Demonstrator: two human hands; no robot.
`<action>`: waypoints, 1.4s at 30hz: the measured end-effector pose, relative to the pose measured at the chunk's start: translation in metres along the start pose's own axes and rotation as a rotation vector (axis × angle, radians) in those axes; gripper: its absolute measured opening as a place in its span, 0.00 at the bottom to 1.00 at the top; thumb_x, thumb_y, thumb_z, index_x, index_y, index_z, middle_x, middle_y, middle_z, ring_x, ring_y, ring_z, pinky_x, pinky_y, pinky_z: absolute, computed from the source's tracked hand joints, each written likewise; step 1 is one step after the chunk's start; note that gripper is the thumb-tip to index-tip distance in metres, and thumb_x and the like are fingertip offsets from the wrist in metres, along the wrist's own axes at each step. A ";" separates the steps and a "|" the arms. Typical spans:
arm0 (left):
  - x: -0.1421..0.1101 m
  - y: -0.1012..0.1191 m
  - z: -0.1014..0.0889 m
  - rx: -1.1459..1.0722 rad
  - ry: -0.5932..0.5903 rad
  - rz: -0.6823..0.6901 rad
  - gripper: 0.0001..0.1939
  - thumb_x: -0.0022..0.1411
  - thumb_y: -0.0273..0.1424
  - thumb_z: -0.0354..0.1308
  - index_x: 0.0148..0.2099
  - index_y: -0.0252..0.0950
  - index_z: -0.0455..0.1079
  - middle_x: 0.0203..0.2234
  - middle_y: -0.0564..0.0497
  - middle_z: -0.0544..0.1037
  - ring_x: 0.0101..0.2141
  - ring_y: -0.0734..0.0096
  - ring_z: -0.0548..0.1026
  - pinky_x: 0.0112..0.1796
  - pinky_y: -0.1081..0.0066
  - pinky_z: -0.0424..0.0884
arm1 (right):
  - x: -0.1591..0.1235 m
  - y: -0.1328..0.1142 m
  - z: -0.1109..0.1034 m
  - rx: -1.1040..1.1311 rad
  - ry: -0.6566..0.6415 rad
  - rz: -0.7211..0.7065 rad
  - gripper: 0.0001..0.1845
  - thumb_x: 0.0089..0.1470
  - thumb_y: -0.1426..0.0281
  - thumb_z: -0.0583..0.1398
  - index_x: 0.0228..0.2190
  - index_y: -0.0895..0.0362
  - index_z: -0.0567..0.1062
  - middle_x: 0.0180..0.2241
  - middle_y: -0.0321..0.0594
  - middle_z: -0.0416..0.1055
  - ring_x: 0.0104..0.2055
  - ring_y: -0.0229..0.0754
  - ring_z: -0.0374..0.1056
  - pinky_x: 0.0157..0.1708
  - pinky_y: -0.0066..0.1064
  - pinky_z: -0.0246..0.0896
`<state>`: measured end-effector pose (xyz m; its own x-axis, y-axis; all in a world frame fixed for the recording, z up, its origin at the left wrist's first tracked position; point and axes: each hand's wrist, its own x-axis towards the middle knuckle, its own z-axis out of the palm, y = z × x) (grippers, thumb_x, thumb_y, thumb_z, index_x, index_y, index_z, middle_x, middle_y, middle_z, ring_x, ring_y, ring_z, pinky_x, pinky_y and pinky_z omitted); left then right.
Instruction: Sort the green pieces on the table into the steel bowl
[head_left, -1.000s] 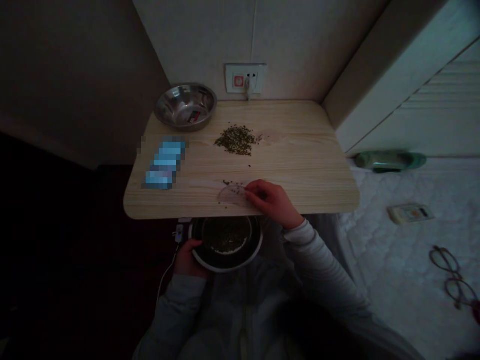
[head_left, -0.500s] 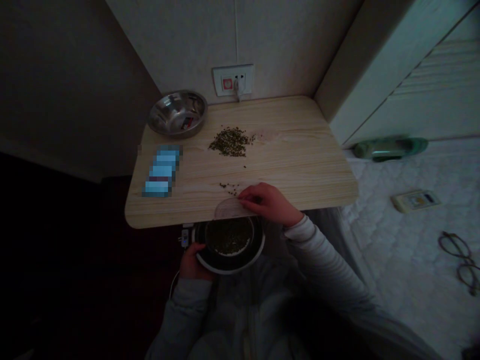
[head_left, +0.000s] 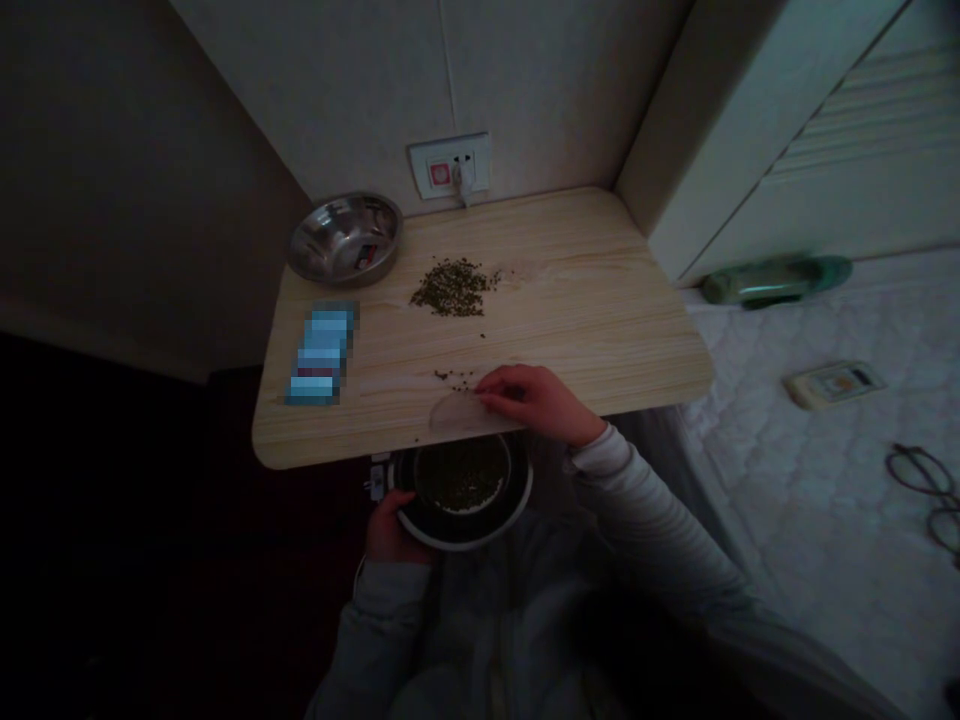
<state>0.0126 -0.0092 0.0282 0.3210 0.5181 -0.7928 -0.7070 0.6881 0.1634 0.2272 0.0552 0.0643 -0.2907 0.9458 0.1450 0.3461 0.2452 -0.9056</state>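
Note:
My left hand grips the left side of a round, white-rimmed dark pot, which is below the table's front edge. Inside it, a round inner vessel holds many small dark green grains; their kind is hard to tell in the dim light. My right hand rests at the table's front edge, thumb and fingertips pinched together beside a few scattered grains. Whatever is between those fingertips is too small to make out. Under them shows a pale, rounded patch on the wood. Farther back lies a larger pile of grains.
A steel bowl stands at the table's back left, with a blurred-out phone-like screen in front. A plug sits in the wall socket. On the white quilted bed lie a green bottle, a pale device and glasses.
The camera view has shifted slightly. My right fingertips stay pinched near the scattered grains, and a single grain now shows by the front edge. My left hand keeps hold of the pot.

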 end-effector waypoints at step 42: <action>-0.006 0.008 -0.016 -0.052 -0.034 0.011 0.13 0.42 0.23 0.46 0.25 0.28 0.73 0.23 0.43 0.76 0.36 0.58 0.71 0.41 0.61 0.62 | 0.003 -0.017 0.027 -0.301 -0.030 -0.116 0.11 0.47 0.70 0.52 0.33 0.58 0.70 0.24 0.37 0.68 0.26 0.33 0.60 0.28 0.25 0.53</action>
<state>-0.0055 -0.0148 0.0251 0.3337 0.5429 -0.7706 -0.7418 0.6557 0.1407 0.1958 0.0483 0.0697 -0.3687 0.9020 0.2247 0.5563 0.4077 -0.7241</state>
